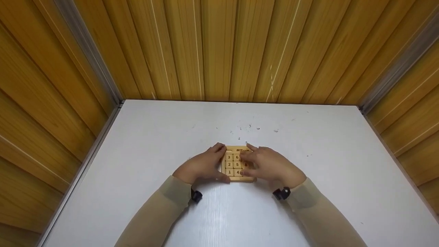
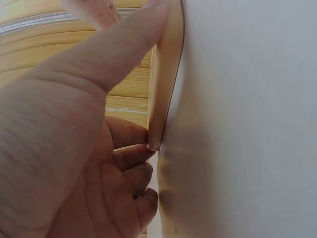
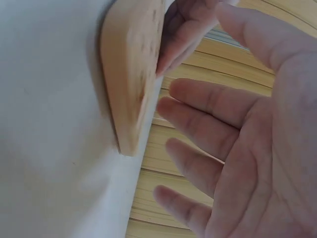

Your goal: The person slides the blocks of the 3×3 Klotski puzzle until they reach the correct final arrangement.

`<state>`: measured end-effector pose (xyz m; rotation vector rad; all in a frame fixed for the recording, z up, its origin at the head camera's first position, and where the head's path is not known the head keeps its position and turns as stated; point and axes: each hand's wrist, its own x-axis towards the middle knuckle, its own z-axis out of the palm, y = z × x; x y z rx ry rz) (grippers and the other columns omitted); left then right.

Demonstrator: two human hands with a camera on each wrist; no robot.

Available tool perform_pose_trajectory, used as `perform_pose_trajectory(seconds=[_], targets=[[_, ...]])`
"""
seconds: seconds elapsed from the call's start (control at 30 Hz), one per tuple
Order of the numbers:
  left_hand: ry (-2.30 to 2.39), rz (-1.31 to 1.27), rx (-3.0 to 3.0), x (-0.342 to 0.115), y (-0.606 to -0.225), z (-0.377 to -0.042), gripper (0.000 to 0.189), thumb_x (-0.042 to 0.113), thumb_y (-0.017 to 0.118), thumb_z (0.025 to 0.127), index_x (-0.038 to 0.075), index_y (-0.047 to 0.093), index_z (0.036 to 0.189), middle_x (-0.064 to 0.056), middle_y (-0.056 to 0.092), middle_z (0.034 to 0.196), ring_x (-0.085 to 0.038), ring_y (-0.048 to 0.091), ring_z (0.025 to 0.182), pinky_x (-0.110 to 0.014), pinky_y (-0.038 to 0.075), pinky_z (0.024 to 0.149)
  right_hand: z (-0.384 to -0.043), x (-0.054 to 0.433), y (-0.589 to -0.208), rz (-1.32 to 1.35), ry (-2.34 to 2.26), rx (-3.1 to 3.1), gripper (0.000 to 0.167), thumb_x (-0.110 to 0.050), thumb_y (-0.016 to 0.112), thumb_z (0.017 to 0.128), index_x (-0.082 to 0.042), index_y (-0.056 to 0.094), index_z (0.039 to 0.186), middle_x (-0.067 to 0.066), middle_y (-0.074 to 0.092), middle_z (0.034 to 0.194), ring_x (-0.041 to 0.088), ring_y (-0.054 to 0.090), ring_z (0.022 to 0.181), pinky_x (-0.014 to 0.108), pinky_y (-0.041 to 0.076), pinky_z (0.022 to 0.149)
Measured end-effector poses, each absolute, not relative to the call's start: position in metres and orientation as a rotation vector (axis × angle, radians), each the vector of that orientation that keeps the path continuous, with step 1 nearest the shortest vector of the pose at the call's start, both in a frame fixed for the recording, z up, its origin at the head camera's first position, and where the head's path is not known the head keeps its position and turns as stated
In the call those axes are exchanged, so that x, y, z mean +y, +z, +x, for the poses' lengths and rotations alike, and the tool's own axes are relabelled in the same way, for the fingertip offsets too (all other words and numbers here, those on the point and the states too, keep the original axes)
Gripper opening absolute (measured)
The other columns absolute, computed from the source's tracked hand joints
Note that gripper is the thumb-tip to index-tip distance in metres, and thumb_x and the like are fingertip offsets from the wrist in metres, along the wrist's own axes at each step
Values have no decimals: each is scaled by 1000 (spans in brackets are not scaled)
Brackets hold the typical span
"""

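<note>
Well to the left of the wooden number puzzle (image 1: 241, 179), a wood-patterned left wall (image 1: 44, 85) borders the white table (image 1: 154, 137). Closer in, at the puzzle's lower left, a beige left sleeve (image 1: 157, 209) meets a black left wrist device (image 1: 196, 196). Against the puzzle's left side, the person's left hand (image 1: 203, 165) grips it, thumb at the near corner and fingers at the far one. The puzzle lies on the table between both hands; its number tiles (image 1: 237, 164) read 3, 2, 1 down the left column and 6, 5, 4 down the middle. Past the puzzle's far edge, dark marks (image 1: 258, 128) speckle the tabletop. Over its right column, mostly covering it, the right hand (image 1: 271, 164) hovers with fingers spread and gripping nothing; the right wrist view shows a gap between fingertips and puzzle. At the puzzle's lower right come a black right wrist device (image 1: 282, 193) and a beige right sleeve (image 1: 325, 212), with the right wall (image 1: 411, 130) well beyond.
</note>
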<state>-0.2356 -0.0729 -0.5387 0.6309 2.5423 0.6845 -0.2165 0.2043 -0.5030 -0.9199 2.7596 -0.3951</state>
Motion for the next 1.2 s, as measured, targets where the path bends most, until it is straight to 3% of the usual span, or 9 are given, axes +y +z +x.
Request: perform_pose_trajectory(seconds=[0.13, 0.3, 0.77, 1.2], targets=[[690, 642, 2539, -74, -540, -235, 135, 65, 96, 84, 16, 18, 183, 3, 12, 194, -28, 20, 178, -53, 31, 143, -217, 203, -511, -897, -401, 2723, 77, -61, 72, 106, -17, 57, 167, 4, 50, 177, 36, 32, 175, 64, 31, 141], [684, 656, 2536, -73, -541, -236, 135, 64, 96, 84, 16, 18, 183, 1, 13, 194, -28, 19, 179, -51, 29, 144, -216, 203, -517, -906, -424, 2691, 79, -64, 69, 107, -16, 55, 169, 0, 47, 180, 35, 27, 177, 64, 27, 142], [676, 660, 2537, -74, -539, -236, 133, 65, 95, 85, 17, 19, 183, 1, 13, 193, -27, 17, 179, -51, 27, 145, -217, 203, -521, -900, -447, 2660, 68, -51, 69, 109, -15, 59, 166, 2, 52, 177, 39, 30, 175, 68, 23, 142], [675, 642, 2533, -74, -538, -234, 132, 64, 94, 86, 18, 18, 183, 3, 12, 194, -26, 16, 179, -51, 27, 144, -221, 209, -523, -836, -482, 2638, 67, -54, 70, 107, -23, 59, 166, -5, 54, 174, 32, 31, 175, 66, 20, 144]])
